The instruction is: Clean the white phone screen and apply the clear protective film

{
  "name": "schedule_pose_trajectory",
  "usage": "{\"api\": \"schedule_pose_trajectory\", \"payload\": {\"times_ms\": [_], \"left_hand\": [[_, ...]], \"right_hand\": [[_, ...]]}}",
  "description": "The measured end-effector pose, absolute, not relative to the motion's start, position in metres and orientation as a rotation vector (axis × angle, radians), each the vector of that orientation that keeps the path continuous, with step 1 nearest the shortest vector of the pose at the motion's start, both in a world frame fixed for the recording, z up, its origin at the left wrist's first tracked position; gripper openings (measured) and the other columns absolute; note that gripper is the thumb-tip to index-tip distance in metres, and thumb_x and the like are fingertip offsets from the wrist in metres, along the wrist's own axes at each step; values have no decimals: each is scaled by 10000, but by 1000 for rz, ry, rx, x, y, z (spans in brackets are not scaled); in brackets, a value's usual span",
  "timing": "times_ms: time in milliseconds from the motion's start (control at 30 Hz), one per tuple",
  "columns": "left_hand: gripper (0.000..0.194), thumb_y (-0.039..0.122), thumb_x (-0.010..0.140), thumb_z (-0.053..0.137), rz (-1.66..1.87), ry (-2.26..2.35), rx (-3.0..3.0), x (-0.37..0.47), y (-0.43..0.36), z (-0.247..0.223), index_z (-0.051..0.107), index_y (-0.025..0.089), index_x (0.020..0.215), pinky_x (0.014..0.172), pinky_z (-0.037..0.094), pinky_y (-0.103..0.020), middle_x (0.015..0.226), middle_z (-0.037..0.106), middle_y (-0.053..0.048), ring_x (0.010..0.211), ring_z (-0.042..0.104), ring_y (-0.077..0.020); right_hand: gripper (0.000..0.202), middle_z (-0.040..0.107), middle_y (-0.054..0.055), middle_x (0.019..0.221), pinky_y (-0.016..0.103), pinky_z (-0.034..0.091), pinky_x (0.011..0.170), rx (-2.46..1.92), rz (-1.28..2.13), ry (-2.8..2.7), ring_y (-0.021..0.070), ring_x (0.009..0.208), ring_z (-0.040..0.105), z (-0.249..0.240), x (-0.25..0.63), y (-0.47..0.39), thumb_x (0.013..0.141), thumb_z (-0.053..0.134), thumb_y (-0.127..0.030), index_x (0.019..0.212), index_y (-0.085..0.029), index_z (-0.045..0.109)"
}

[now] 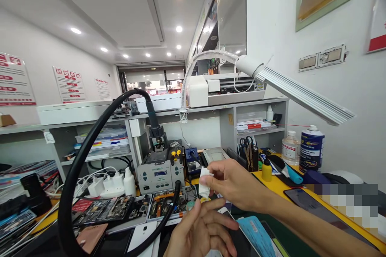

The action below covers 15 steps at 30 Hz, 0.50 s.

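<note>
Head | white piece (205,184), tissue-like, creased | right hand (230,182) pinching it | left hand (202,231) half-open, holding nothing visible

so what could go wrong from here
The white piece is only pinched in the right hand's fingers, so it might slip. The thick black hose loops across the bench near the left hand and could snag an arm. Small parts lie close by and might get knocked.
</note>
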<state>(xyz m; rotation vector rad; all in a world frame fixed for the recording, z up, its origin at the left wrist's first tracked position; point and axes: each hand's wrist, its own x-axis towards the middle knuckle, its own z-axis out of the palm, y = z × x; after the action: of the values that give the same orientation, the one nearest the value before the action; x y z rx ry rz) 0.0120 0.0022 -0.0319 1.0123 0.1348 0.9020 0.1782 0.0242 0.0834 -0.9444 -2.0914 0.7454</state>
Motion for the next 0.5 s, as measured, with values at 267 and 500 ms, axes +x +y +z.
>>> {"api": "schedule_pose_trajectory", "payload": {"times_ms": [267,500], "left_hand": [[591,558,1048,407,904,122,996,12,3,-29,687,136,1353,675,566,-335,1120,788,-194,821,776,-269],[614,527,1077,312,935,61,915,10,2,-25,677,117,1350,694,593,-380,1135,779,-212,854,776,-293]], "right_hand": [[413,724,36,710,258,498,590,-926,921,-2035,173,656,673,84,178,27,1007,536,-512,762,-188,608],[414,727,14,705,243,464,577,-970,726,-1908,136,599,608,101,197,33,936,643,-546,754,-179,703]]}}
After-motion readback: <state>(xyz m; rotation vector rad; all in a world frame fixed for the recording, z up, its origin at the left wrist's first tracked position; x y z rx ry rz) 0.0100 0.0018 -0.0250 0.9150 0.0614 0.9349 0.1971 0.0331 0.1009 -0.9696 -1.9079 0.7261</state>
